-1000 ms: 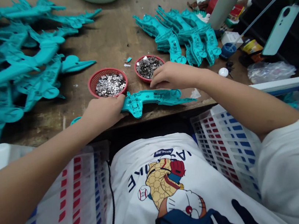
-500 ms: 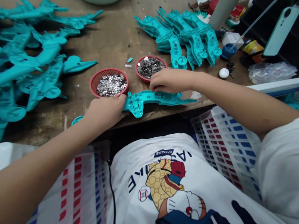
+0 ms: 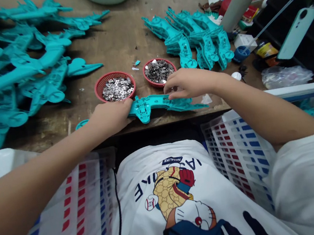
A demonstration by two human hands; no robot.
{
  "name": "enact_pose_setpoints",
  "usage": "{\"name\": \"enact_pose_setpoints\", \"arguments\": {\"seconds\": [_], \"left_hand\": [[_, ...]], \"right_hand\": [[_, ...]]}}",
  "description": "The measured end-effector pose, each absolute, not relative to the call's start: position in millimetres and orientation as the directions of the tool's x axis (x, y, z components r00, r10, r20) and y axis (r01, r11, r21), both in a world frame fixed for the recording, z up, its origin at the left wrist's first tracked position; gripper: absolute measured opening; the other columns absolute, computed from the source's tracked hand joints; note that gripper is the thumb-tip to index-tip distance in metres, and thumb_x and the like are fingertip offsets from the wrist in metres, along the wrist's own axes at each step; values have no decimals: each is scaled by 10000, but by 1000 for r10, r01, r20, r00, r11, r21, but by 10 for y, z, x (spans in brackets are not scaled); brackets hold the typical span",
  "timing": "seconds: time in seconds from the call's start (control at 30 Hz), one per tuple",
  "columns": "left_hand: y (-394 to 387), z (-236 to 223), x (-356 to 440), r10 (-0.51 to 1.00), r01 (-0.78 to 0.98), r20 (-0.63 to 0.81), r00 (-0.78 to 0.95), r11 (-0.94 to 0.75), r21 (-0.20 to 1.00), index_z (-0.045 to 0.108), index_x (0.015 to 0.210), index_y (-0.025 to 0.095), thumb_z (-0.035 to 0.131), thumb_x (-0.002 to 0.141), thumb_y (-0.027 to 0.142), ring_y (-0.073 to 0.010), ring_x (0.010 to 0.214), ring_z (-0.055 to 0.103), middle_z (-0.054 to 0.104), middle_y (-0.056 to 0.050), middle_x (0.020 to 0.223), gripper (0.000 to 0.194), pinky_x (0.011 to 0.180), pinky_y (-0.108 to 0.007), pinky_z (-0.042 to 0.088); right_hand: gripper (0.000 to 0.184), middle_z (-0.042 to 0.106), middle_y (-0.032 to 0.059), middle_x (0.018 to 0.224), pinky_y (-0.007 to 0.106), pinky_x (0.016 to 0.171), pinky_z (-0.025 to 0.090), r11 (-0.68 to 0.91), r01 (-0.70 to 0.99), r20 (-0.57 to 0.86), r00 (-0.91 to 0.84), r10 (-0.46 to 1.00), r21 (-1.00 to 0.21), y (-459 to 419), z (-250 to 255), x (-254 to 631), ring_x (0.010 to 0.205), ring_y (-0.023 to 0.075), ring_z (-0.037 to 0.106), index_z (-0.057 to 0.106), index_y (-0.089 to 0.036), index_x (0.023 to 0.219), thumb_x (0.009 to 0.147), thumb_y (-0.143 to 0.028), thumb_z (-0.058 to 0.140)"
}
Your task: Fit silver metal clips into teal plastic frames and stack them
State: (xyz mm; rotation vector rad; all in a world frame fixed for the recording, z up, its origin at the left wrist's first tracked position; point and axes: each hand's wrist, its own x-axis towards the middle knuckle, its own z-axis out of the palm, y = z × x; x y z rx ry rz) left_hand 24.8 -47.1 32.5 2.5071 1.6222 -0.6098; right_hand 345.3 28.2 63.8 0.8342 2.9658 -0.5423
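Observation:
A long teal plastic part (image 3: 156,101) lies flat along the table's front edge, its ribbed inner side facing up. My left hand (image 3: 111,114) is closed around its left portion and covers that stretch. Over the right half of the part is my right hand (image 3: 185,83), fingers bent and fingertips close together at its surface. Anything tiny between those fingertips is hidden. Just beyond the part stand two red baskets: the left basket (image 3: 99,82) holds shiny small metal pieces (image 3: 118,88), and the right basket (image 3: 146,81) holds darker metal pieces (image 3: 159,70).
Many teal parts (image 3: 22,70) are heaped on the left. Several more teal parts (image 3: 184,39) sit in a row at the back right. Beyond them are a bottle (image 3: 239,5), a phone (image 3: 297,33) and a plastic bag (image 3: 285,75). White crates (image 3: 236,141) flank my lap.
My right hand has shifted slightly right along the part, and its fingers have loosened a little. My left hand and the part stay in place.

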Motion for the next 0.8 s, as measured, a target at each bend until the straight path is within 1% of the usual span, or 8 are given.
{"name": "enact_pose_setpoints", "arguments": {"seconds": [0.1,0.17,0.23,0.37,0.47,0.57,0.67,0.8], "left_hand": [[-440,290,220,848,898,-411,334,-418,-135,594,1552,138,639,1077,430,-472,1181,830,822,-260,1347,560,940,-480,649],[-429,267,217,856,904,-400,327,-407,-132,603,1566,151,666,1059,447,-477,1188,829,824,-260,1351,591,962,-487,648],[-421,245,217,859,907,-391,331,-404,-121,614,1563,150,676,1049,451,-484,1185,828,825,-266,1351,599,984,-505,646],[-405,223,189,845,903,-408,345,-418,-103,648,1521,144,674,1056,467,-501,1182,826,818,-282,1365,567,1001,-542,645],[-415,244,149,837,899,-437,328,-419,-126,658,1521,136,677,1059,481,-517,1177,826,812,-296,1361,576,999,-560,644],[-451,296,137,841,905,-449,304,-401,-139,643,1560,153,684,1062,506,-499,1179,832,812,-287,1376,611,1014,-541,640],[-483,347,172,854,931,-436,283,-354,-88,675,1543,187,720,1051,537,-473,1258,821,821,-256,1396,606,1068,-506,628],[-502,390,241,863,942,-419,283,-333,-50,671,1538,178,773,1033,518,-463,1282,817,828,-252,1379,617,1067,-487,641]], "right_hand": [[362,805,127,1315,383,957,520,789,527,-182,-849,495,-315,216,629,3396,1103,282,727,826,-193,1380,1076,-390,839],[461,780,138,1375,386,956,522,783,542,-202,-840,503,-306,194,615,3380,1140,301,721,797,-202,1434,1038,-420,887],[511,767,139,1404,386,952,524,777,550,-204,-835,510,-306,201,601,3395,1161,311,716,780,-212,1456,1018,-441,906],[477,799,126,1337,393,942,528,772,547,-182,-836,517,-323,249,600,3473,1138,308,718,788,-217,1438,1034,-453,875],[495,815,129,1339,404,939,544,772,526,-168,-849,500,-357,257,617,3505,1131,309,734,798,-211,1440,1026,-473,872],[424,821,144,1350,424,963,556,782,500,-61,-854,517,-371,235,644,3470,1153,319,746,832,-203,1389,1066,-476,804],[327,838,142,1297,447,1009,560,783,509,70,-822,566,-357,236,669,3334,1147,316,753,863,-201,1326,1117,-383,688],[338,845,139,1277,446,1025,542,817,510,23,-845,535,-268,377,631,2884,1151,313,747,883,-192,1296,1112,-241,603]]}}
